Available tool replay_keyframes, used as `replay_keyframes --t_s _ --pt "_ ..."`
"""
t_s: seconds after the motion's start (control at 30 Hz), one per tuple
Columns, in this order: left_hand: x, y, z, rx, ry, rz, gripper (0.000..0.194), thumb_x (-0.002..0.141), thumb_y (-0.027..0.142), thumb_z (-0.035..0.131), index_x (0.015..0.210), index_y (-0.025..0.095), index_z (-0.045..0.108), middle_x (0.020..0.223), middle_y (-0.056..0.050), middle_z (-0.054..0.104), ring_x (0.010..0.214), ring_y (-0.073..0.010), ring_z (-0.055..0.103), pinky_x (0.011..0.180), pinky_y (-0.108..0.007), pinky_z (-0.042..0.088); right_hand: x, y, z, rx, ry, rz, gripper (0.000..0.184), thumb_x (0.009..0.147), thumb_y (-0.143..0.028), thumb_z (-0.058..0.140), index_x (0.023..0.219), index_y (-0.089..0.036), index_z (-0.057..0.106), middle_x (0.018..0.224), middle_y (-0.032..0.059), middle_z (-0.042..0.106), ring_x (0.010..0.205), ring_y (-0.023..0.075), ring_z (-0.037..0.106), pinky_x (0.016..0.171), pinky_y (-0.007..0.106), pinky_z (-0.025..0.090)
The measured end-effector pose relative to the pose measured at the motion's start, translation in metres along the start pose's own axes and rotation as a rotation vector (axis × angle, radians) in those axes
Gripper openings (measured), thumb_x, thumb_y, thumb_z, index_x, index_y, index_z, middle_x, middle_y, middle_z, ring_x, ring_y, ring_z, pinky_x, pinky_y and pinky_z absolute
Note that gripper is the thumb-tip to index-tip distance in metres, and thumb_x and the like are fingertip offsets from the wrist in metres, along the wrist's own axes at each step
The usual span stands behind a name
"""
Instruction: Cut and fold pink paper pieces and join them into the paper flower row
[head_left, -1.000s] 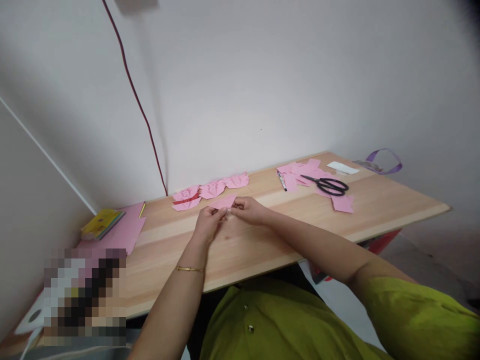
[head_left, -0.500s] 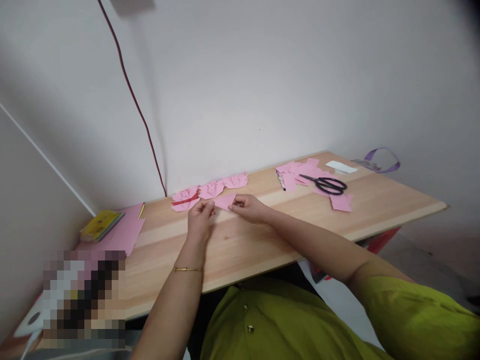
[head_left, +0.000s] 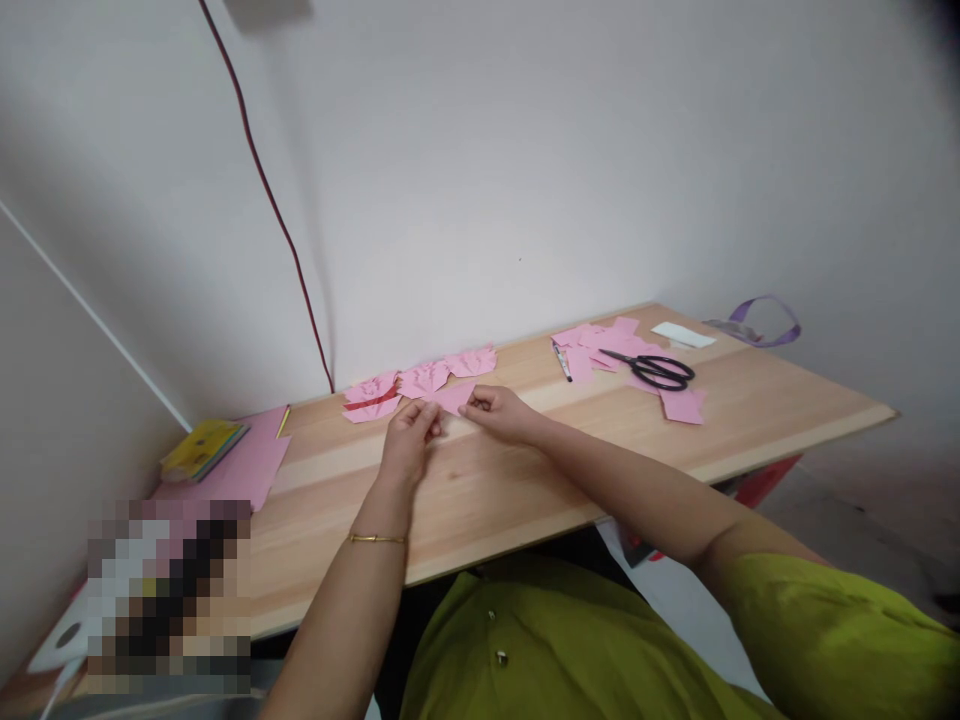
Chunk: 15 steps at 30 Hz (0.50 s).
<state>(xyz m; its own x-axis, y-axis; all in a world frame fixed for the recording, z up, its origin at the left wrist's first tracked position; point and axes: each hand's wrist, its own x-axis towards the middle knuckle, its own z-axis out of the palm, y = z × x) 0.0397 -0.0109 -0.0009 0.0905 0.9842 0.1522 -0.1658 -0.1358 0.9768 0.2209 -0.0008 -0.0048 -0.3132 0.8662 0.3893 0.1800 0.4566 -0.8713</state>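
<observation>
A small piece of pink paper (head_left: 454, 397) is between my two hands, just above the wooden table (head_left: 480, 500). My right hand (head_left: 491, 412) pinches its near right edge. My left hand (head_left: 411, 432), with a gold bangle on the wrist, has thumb and fingertips pressed together at the paper's left side. Behind the hands several creased pink paper pieces (head_left: 424, 378) lie in a row along the wall. A red strip (head_left: 371, 399) lies across the leftmost one.
At the right, black-handled scissors (head_left: 656, 371) and a pen (head_left: 561, 362) lie by a pile of pink paper pieces (head_left: 592, 342). A white strip (head_left: 682, 334) is beyond. At the left, a yellow packet (head_left: 199, 450) rests on pink sheets (head_left: 255, 460) beside a pencil (head_left: 283, 421).
My left hand has slid slightly to the right along the paper, closer to my right hand. My right hand has barely moved, and the other things lie as before.
</observation>
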Motion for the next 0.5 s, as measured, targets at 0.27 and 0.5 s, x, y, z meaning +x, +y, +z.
replay_keyframes --t_s 0.27,0.5 --pt "-0.0028 -0.0089 0.0024 0.186 -0.039 -0.059 0.029 0.064 0.04 0.075 0.064 0.015 0.061 0.056 0.001 0.058 0.053 -0.0094 0.05 0.057 -0.023 0.039 -0.0006 0.0024 0.0008 -0.048 -0.054 -0.008 0.023 0.081 -0.037 0.056 0.077 -0.015 0.062 0.067 -0.0018 0.053 0.064 0.0111 0.046 0.06 0.022 0.036" --pt "0.0007 -0.0032 -0.0019 0.11 0.057 0.055 0.021 0.065 0.032 0.074 0.061 0.016 0.059 0.056 0.003 0.055 0.056 -0.009 0.05 0.06 -0.023 0.041 -0.0013 -0.0001 0.0009 -0.051 -0.04 -0.006 0.024 0.081 -0.037 0.056 0.079 -0.015 0.064 0.068 -0.0013 0.053 0.063 0.0111 0.046 0.059 0.023 0.035"
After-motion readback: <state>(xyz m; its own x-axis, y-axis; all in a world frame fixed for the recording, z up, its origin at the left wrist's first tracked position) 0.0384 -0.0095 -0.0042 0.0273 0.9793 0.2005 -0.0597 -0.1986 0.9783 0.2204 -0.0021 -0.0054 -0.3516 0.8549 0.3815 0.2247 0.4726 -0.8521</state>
